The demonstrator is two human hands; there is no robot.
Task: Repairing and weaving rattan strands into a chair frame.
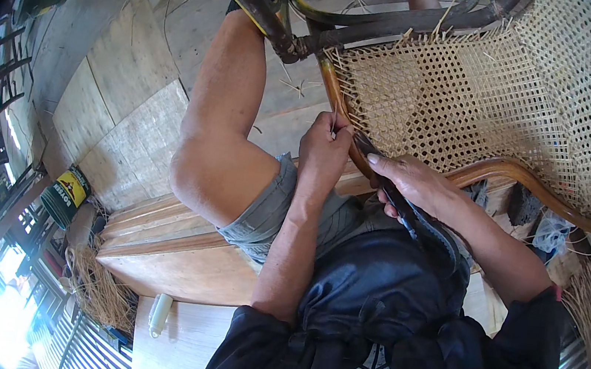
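Observation:
A chair with a woven cane panel [427, 90] and a glossy brown curved frame [495, 167] tilts across the upper right. My left hand [324, 151] is closed at the frame's near left edge, its fingertips pinching a thin strand [334, 124]. Just right of it, my right hand [419, 183] wraps round a long dark tool [401, 207], thumb on top. The tool's upper end meets the frame beside my left fingers; its exact kind I cannot make out. Loose cane ends [335, 63] stick out along the panel's left edge.
Wooden boards [118, 57] cover the floor. At left stand a dark green can [65, 195] with a yellow label and a bundle of cane fibres [99, 286]. A pale cylinder [160, 314] lies at lower left. More strands [588, 298] lean at right.

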